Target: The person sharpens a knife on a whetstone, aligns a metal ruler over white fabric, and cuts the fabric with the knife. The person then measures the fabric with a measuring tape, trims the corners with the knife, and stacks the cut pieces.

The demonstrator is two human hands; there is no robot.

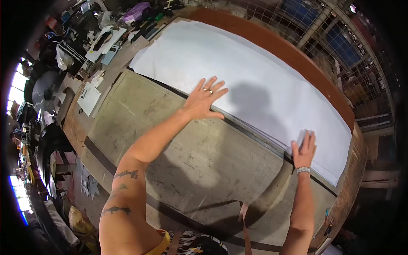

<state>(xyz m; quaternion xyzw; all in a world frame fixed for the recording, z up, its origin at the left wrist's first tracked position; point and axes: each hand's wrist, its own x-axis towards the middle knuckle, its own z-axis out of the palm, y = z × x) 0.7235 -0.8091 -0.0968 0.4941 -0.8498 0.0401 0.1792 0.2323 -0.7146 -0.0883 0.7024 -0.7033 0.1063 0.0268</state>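
My left hand [204,100] lies with its fingers spread over the near edge of a large white sheet [191,51], a ring on one finger. Farther right, my right hand [304,151] rests on the same edge with fingers stretched out, a bracelet at the wrist. Neither hand holds anything. Along that edge the material seems layered, and a dark strip [272,144] runs beneath it. The sheet stretches across the far half of a worn greenish-grey work surface [178,140]. I cannot tell whether it is paper or cloth.
Behind the sheet lies a reddish-brown sheet [276,40], with a wire mesh partition [323,25] beyond. Tools and papers [89,97] clutter the left end. A narrow brown strap [245,225] hangs near my body. Small tools [328,227] lie at the right edge.
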